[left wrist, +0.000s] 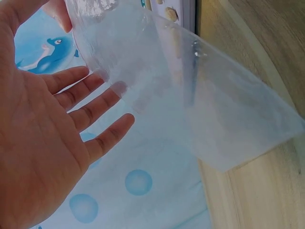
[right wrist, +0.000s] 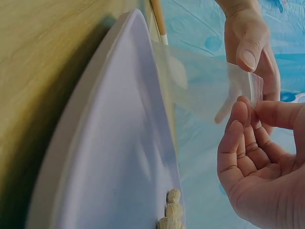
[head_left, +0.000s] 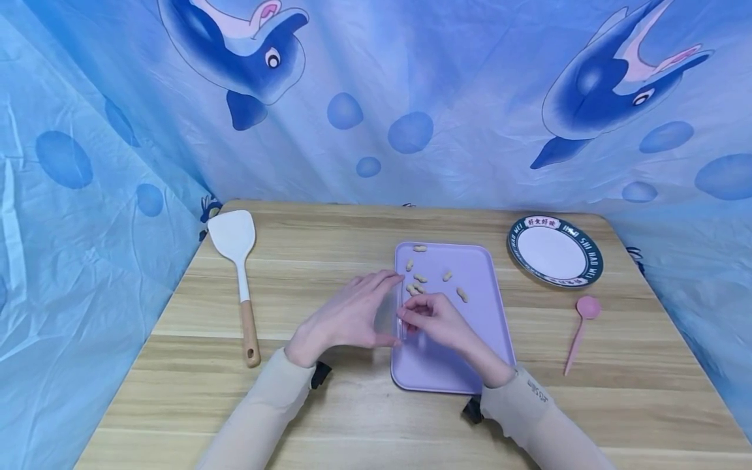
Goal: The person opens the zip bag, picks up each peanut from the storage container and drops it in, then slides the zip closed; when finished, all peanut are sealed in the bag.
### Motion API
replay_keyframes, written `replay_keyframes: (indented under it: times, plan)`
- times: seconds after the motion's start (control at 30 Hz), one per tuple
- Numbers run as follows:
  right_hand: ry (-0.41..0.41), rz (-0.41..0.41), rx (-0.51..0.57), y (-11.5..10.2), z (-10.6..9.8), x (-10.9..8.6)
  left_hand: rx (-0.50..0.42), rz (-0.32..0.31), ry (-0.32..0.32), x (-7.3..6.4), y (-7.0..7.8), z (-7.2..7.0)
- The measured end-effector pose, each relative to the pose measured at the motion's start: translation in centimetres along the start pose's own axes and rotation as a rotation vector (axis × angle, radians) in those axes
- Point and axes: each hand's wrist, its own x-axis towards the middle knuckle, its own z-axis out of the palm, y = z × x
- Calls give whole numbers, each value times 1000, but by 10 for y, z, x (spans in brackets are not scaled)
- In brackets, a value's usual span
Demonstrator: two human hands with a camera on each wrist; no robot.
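A clear zip-lock plastic bag point(right wrist: 200, 86) is held up at the left edge of the lilac tray point(head_left: 452, 362). My right hand point(head_left: 437, 320) pinches the bag's zip edge between thumb and fingers. My left hand point(head_left: 352, 313) is spread wide at the same edge, thumb and fingers far apart. In the left wrist view its fingers are straight, some fingertips touching the bag's rim, and the bag hangs away from the palm. Several unshelled peanuts point(head_left: 462, 295) lie loose on the tray, mostly in its far half. Nothing can be made out inside the bag.
A white spatula point(head_left: 234, 235) with a wooden handle lies at left. A green-rimmed white plate point(head_left: 593, 261) stands at back right, and a pink spoon point(head_left: 588, 307) lies in front of it. A blue dolphin-print sheet point(head_left: 364, 85) surrounds the wooden table point(head_left: 329, 241).
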Motion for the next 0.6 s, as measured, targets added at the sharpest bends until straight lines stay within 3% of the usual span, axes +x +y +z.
replay_keyframes:
  times: [0.6]
  plan:
    - [19,14,-5,2,2,0,-13,-11,-4,-1,-2,1]
